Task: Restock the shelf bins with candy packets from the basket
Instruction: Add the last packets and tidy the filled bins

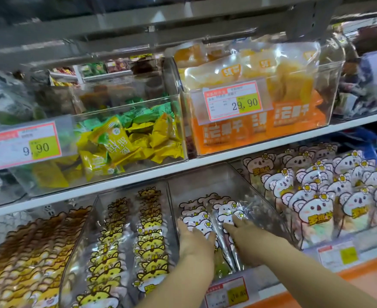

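Both arms were in, reaching up from the bottom edge of the view and angling toward each other into the clear middle bin (pixel 205 181) on the lower shelf. The left hand (pixel 194 238) lay palm down on the left row of koala packets (pixel 202 215), fingers straight and pointing away, thumb splayed off to the right. Right beside it, the right hand (pixel 245 231) was flat too, straight fingers pressing on the right row, tips just reaching a koala face. Neither hand gripped anything; both were spread and resting on the packs. The packets lay in two overlapping rows toward the front of that bin. To the left, a bin held yellow cat-faced packets (pixel 148 236) in neat rows; to the right, another was crowded with larger koala bags (pixel 314 207). On the shelf above, one clear bin carried yellow and green candies (pixel 125 141) behind a 9.90 price tag (pixel 24 144), and its neighbour held orange pouches (pixel 289 116).
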`<state>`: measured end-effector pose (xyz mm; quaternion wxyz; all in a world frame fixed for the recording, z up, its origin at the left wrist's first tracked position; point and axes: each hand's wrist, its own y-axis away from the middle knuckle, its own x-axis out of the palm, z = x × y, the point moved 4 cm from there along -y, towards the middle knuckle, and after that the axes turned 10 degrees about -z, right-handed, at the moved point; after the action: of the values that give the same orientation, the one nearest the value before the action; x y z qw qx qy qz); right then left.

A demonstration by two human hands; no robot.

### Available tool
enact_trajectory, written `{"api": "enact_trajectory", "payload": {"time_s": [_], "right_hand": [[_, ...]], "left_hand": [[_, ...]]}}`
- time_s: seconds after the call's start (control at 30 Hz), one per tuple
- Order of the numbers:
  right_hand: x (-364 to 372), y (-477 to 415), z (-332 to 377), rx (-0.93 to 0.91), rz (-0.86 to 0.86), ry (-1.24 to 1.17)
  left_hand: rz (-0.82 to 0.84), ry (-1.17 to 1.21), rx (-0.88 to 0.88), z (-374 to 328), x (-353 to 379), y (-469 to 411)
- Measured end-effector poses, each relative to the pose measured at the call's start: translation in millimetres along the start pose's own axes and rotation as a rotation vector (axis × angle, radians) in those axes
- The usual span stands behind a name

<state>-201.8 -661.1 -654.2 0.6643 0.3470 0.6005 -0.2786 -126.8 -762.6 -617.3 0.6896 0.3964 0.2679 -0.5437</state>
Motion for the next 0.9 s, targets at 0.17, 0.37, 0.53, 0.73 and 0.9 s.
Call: {"api": "enact_trajectory", "payload": {"time_s": [0.17, 0.37, 0.53, 0.73, 0.9], "right_hand": [[-1, 0, -1, 0.02, 0.023, -0.049], [-24, 11, 6, -0.152, -0.007, -0.015], [-6, 9, 10, -0.056, 0.12, 0.046], [-31, 11, -15, 0.219, -0.128, -0.845], [-9, 0, -24, 0.483, -0.082, -1.301]], "left_hand": [[0.005, -0.01, 0.011, 1, -2, 1], [-0.105, -0.023, 0.125, 3, -14, 16], [0.044, 0.019, 0.141, 8, -13, 15], [-0.149, 1.54, -0.441, 37, -20, -44], [-0.147, 2.12, -0.892, 37, 2, -97]]}}
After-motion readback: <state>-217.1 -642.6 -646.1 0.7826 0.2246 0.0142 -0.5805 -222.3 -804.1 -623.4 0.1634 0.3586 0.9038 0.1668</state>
